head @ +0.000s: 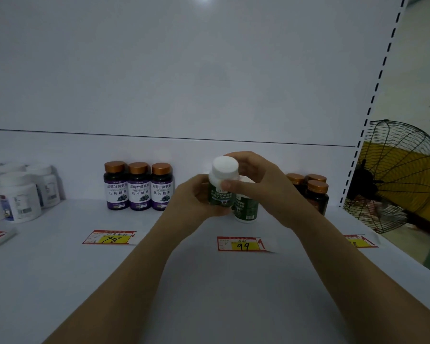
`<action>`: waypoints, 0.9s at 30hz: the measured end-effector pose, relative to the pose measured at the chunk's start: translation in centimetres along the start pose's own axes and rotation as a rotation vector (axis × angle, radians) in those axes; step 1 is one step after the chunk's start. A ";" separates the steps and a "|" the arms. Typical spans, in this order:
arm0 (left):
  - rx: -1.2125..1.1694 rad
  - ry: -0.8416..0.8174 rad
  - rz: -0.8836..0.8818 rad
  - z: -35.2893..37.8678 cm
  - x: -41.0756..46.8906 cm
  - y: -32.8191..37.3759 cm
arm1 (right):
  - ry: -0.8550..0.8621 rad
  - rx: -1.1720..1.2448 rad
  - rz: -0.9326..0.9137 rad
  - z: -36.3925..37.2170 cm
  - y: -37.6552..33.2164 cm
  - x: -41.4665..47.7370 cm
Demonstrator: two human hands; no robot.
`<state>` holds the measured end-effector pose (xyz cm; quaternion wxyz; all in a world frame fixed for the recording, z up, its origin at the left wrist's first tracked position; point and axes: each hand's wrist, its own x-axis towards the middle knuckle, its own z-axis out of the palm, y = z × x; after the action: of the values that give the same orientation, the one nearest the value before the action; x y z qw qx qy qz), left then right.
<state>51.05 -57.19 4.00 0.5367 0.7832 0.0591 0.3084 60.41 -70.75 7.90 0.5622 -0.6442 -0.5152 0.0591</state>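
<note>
Both hands hold a white-capped bottle with a dark green label above the white shelf. My left hand cups its lower side from the left. My right hand wraps it from the right, thumb pressed on the shoulder under the cap. A second green-labelled bottle stands on the shelf just behind and to the right, partly hidden by the held one.
Three purple-labelled bottles with copper caps stand to the left, several white bottles at far left, brown copper-capped bottles to the right. Price tags marked 78 and 99 lie on the shelf. A black fan stands beyond the right upright.
</note>
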 end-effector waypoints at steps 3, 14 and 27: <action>0.151 0.122 0.187 -0.1 0.2 -0.5 | -0.036 -0.068 -0.120 0.8 0.2 0.0; 0.381 0.262 0.343 0.1 -0.3 0.1 | -0.011 -0.224 -0.269 1.7 0.7 -0.1; -0.248 -0.205 -0.277 0.0 -0.4 2.3 | 0.113 0.124 0.393 -0.2 0.9 0.9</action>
<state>50.23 -58.33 5.88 0.6695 0.7228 0.0726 0.1552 61.54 -70.10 7.71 0.6065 -0.6987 -0.3427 0.1632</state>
